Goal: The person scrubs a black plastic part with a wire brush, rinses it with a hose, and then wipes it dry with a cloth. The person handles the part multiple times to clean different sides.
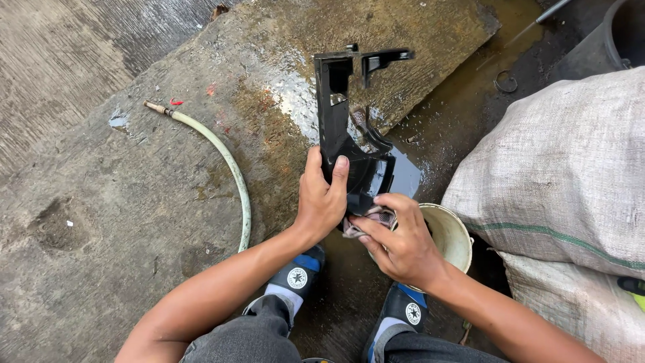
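Plastic panel (pixel 346 128), black, glossy and wet, stands upright at centre frame, its bracketed top end toward the upper middle and its curved lower end down between the hands. Left hand (pixel 322 198) is wrapped round the lower edge, thumb on the near face, fingers closed behind; firm full grasp. Right hand (pixel 396 242) is closed on a bunched cloth (pixel 366 220), grey with a pinkish patch, pressed against the panel's bottom edge.

Handling, judged: moulded part, stiff but thin, light for its length. Wet sheen suggests it is slippery. Thin tabs and the forked bracket at the top look the likeliest points to snap, so the thick curved lower section, where the left hand sits, looks the soundest place to hold.

Just right of the hands, lower centre: cream-coloured bucket (pixel 450 232), round, partly hidden behind the right wrist; contents cannot be made out. Below the hands, two blue-and-black sandals (pixel 295 272), each with a round white badge.

Right side of frame: large woven sack (pixel 564 168), grey-white, with one green stripe running across it; a second like it below. No label legible on either.

Left of centre: pale hose (pixel 232 168) curves from a metal fitting at upper left down toward the legs. Ground is a wet concrete slab (pixel 201 87) with rust-brown staining; brown puddle at upper right, small metal ring (pixel 506 82) lying in it.
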